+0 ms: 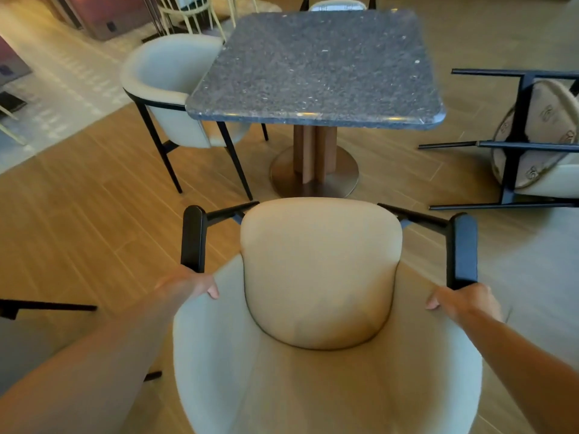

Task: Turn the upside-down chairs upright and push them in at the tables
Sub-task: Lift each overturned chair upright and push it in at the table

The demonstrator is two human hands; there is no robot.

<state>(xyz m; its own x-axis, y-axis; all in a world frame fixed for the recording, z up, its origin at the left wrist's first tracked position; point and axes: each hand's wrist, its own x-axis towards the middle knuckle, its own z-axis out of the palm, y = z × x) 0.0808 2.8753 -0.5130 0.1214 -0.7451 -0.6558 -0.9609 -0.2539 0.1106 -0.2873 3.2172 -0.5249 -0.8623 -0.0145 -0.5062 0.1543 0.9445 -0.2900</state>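
A cream tub chair (322,277) with black armrests stands upright right in front of me, facing the table. My left hand (191,285) grips its left rim behind the armrest, and my right hand (463,300) grips the right rim. The dark speckled stone table (316,67) on a round pedestal base stands a short way beyond the seat's front. A second cream chair (169,89) stands upright at the table's left side, partly under it. At the right a third chair (539,136) lies tipped over on the floor, its black legs pointing left.
Wooden floor (94,198) surrounds the table. Another chair's back (336,4) shows at the table's far side. A black chair leg (47,306) juts in at the left edge. Light metal-framed chairs (194,10) stand at the back left by a pale carpet.
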